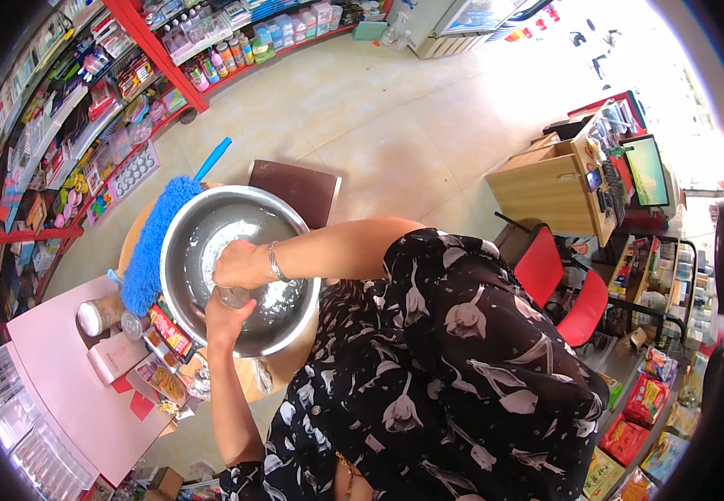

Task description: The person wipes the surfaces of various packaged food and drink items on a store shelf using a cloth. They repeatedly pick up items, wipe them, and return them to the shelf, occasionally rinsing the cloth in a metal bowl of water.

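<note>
A large metal basin [177,216] with water in it stands on a round wooden table [286,369]. Over the water, my left hand [224,319] is closed around a small round vessel [235,297], seemingly of glass. My right hand [236,263], with a metal bracelet at the wrist, is curled against the vessel just above my left hand. Its fingertips are hidden, so whether they grip the vessel or reach into it cannot be told.
A blue fluffy duster [158,244] lies against the basin. Jars and food packets crowd the pink table [55,376] at lower left. A brown board-like object [296,191] is beyond the basin. Red-framed shelves [168,56], a red chair [537,266] and a wooden desk [537,188] stand around.
</note>
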The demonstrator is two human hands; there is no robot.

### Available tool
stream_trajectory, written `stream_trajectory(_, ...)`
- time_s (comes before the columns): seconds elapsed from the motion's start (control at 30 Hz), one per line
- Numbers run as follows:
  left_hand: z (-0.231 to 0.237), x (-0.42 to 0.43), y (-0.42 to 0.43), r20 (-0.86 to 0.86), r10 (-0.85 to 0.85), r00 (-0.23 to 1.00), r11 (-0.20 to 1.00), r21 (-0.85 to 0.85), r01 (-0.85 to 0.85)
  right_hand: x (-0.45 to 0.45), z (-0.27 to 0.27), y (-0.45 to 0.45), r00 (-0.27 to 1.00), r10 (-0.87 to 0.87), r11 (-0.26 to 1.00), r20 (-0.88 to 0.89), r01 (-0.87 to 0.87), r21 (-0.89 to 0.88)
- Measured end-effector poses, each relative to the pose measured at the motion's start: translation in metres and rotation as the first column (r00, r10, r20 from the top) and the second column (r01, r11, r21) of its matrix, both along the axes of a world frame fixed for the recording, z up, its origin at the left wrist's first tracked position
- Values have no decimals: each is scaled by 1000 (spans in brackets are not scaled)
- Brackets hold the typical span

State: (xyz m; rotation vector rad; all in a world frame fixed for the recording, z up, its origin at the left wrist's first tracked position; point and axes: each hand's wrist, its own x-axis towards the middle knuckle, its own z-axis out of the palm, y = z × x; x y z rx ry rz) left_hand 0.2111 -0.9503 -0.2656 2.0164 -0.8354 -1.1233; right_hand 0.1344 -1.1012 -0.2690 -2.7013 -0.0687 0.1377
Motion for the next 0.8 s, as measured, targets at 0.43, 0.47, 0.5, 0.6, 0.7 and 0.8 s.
stream_trajectory(0.43,-17,1,7,710,-125,692,988,23,155,-21,-17,28,741,-216,270,-636,671,690)
stream_trajectory(0.47,-19,4,8,685,-110,721,991,21,131,-23,-18,29,726,-226,180,-650,686,705)
stream_trajectory(0.5,-22,6,8,662,-72,746,992,-33,125,-26,-19,29,748,-270,168,-607,657,735)
stream_trajectory(0.6,-28,11,10,451,-56,891,947,-258,190,-38,-20,30,776,-459,292,-432,591,752)
stream_trajectory(0.7,-30,13,11,-284,209,936,976,118,-183,-50,-19,33,868,-491,737,72,370,566)
stream_trajectory(0.8,-21,15,15,-719,360,594,927,205,-314,-59,-19,30,868,-262,945,421,141,296)
